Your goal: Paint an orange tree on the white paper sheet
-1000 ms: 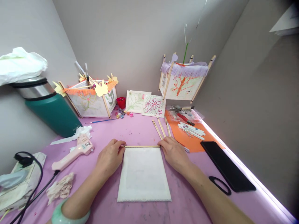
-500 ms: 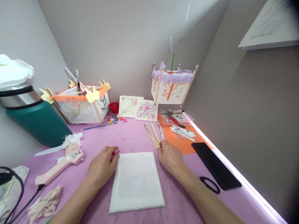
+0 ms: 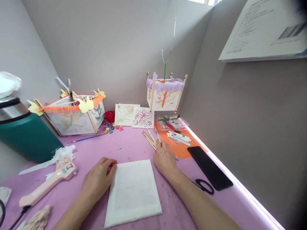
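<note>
A white sheet of paper (image 3: 133,191) lies flat on the pink table (image 3: 129,147) in front of me. My left hand (image 3: 97,179) rests at the sheet's top left corner, fingers curled, touching its edge. My right hand (image 3: 164,158) reaches past the sheet's top right corner to a bundle of thin wooden sticks (image 3: 150,138), its fingertips on their near ends. Whether it grips a stick is hidden by the hand.
A pink glue gun (image 3: 48,183) lies at left by a green flask (image 3: 26,135). Two paper lanterns (image 3: 76,115) (image 3: 165,92), drawings (image 3: 134,115), paint pots (image 3: 111,127), markers (image 3: 179,137) on orange paper, a black phone (image 3: 209,166) and scissors (image 3: 203,186) are around.
The stick held along the sheet's top edge is gone from there. My right hand moved up to the stick bundle; my left stays by the sheet. The camera tilted up.
</note>
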Demonstrator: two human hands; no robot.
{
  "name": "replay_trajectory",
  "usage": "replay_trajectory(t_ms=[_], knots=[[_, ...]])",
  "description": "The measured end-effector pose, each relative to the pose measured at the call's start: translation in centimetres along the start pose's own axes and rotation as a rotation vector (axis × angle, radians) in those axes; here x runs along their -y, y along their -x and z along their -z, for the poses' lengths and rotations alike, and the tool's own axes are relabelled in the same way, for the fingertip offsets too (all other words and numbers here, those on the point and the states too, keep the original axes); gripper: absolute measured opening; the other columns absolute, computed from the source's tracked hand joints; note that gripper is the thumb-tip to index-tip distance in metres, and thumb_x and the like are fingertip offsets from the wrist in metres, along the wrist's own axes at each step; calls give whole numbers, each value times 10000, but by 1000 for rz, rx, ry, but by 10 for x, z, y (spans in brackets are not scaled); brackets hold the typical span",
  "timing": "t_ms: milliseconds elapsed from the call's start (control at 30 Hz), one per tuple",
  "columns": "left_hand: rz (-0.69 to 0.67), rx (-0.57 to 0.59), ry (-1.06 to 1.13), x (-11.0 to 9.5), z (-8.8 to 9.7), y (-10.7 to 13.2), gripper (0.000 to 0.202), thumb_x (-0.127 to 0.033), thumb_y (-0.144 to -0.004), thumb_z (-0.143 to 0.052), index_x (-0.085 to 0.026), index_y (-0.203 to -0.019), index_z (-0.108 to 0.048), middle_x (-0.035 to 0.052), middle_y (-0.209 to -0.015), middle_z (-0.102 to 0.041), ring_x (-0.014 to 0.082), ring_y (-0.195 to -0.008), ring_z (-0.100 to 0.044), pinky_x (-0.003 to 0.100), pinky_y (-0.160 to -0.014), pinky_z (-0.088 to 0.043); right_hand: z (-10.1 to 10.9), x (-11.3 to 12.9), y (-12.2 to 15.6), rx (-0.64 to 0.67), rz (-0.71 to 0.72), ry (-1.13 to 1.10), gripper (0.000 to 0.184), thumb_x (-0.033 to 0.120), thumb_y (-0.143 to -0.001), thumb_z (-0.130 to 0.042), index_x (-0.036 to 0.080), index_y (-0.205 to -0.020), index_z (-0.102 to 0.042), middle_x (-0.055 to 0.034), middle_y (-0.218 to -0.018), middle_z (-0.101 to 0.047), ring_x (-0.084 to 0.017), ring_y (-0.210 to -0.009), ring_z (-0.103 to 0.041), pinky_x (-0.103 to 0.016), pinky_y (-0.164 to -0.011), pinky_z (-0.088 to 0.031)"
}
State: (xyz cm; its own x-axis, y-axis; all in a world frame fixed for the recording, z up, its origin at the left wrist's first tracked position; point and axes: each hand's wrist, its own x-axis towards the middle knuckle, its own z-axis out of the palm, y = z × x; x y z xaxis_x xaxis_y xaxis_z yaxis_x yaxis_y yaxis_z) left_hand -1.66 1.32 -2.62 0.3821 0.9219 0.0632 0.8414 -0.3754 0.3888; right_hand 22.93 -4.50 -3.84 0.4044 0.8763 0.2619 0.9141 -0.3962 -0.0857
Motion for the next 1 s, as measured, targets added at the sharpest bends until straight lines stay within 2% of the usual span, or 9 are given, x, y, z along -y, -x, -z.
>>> replay_trajectory(t_ms=[100, 167, 233, 300, 400, 533, 700, 1000], knots=[[-22, 9, 1, 0, 0, -1, 328, -393, -880, -374, -254, -994, -649, 30, -1087, -625, 178, -869, -609, 297, -755, -437, -4, -2, -2, 14, -41, -16, 359, 51, -850, -383, 141, -1168, -524, -154, -1043, -568, -243, -884, -588, -342, -690, -443], [-26, 20, -5, 0, 1, -1, 329, -391, -880, -371, -252, -984, -650, 30, -1091, -623, 183, -881, -610, 305, -776, -438, -3, -3, -3, 21, -60, -27, 313, 62, -869, -375, 130, -1122, -546, -154, -1014, -575, -241, -860, -596, -351, -696, -443], [-30, 31, -11, -2, 2, -1, 335, -389, -883, -359, -249, -985, -646, 31, -1095, -619, 188, -903, -610, 311, -781, -438, 1, -3, -3, -4, -53, -30, 238, 158, -900, -426, 119, -1091, -562, -162, -1021, -575, -270, -927, -576, -370, -730, -443], [-41, 39, -15, -2, 2, -2, 340, -390, -885, -351, -250, -988, -643, 31, -1097, -616, 190, -914, -612, 311, -776, -440, 8, -3, -1, -71, -19, -46, 248, 288, -907, -489, 123, -1071, -575, -162, -1052, -571, -294, -1005, -532, -393, -782, -434], [-76, 49, -14, 0, 3, -4, 348, -405, -886, -346, -256, -974, -649, 31, -1088, -616, 191, -922, -616, 308, -784, -444, 15, 1, 6, -168, 104, -129, 275, 373, -923, -485, 154, -1045, -597, -130, -1049, -588, -261, -1004, -517, -379, -834, -414], [-115, 37, -22, 3, 2, -7, 340, -412, -876, -363, -250, -943, -654, 42, -1057, -624, 194, -905, -621, 307, -791, -453, 14, 9, 19, -166, 253, -244, 303, 371, -968, -403, 178, -968, -636, -77, -969, -634, -192, -922, -564, -302, -803, -417], [-136, 30, -50, 4, -1, -9, 326, -412, -865, -367, -237, -924, -635, 46, -1029, -624, 191, -863, -620, 309, -772, -465, 11, 16, 27, -81, 358, -212, 313, 336, -976, -374, 184, -920, -643, -55, -903, -664, -192, -883, -602, -304, -720, -427], [-143, 16, -39, 2, -3, -7, 289, -350, -877, -349, -247, -907, -617, 35, -1009, -622, 171, -870, -622, 291, -798, -461, 10, 16, 28, -76, 382, -212, 299, 300, -952, -412, 175, -847, -663, -55, -846, -659, -181, -801, -623, -295, -687, -426]])
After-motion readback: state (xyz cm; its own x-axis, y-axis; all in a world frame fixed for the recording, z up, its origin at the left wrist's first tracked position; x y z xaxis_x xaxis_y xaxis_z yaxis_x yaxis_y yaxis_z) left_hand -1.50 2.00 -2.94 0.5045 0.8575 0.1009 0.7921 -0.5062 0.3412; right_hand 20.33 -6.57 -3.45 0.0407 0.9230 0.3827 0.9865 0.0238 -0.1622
